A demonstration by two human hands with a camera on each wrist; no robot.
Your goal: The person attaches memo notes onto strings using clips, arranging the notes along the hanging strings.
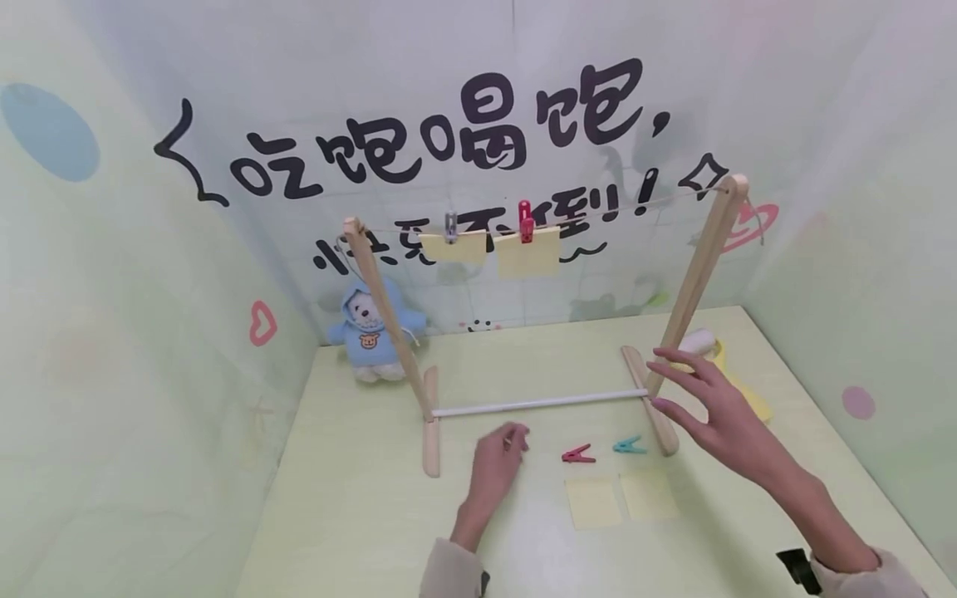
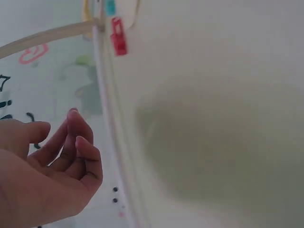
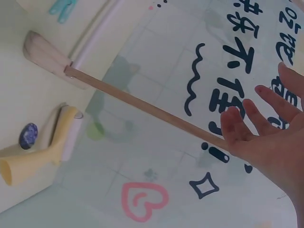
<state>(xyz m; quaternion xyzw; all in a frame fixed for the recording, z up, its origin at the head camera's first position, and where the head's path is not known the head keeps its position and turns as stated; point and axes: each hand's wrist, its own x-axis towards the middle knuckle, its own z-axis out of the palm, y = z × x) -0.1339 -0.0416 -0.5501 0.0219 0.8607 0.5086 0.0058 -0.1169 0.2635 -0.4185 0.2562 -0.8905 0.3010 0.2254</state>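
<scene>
A small wooden drying rack (image 1: 695,282) is set up on the pale yellow tabletop (image 1: 359,515), with a string run across the top and two yellow paper squares (image 1: 527,252) pinned to it, one by a grey clothespin (image 1: 451,227) and one by a red clothespin (image 1: 527,221). The left hand (image 1: 499,461) is held low over the tabletop just in front of the rack's white crossbar (image 1: 538,404), fingers loosely curled, nothing gripped, so the grip is pretty much relaxed and empty. The right hand (image 1: 710,407) is spread wide, fingers apart and straight, held right by the rack's right-hand post and foot; whether it's actually touching the wood can't be told. Between the two hands a red peg (image 1: 577,454) and a teal peg (image 1: 630,446) are lying flat, with two more yellow notes (image 1: 620,498) side by side just nearer the camera. A little plush bear in a blue hoodie (image 1: 371,332) is propped against the back wall.
</scene>
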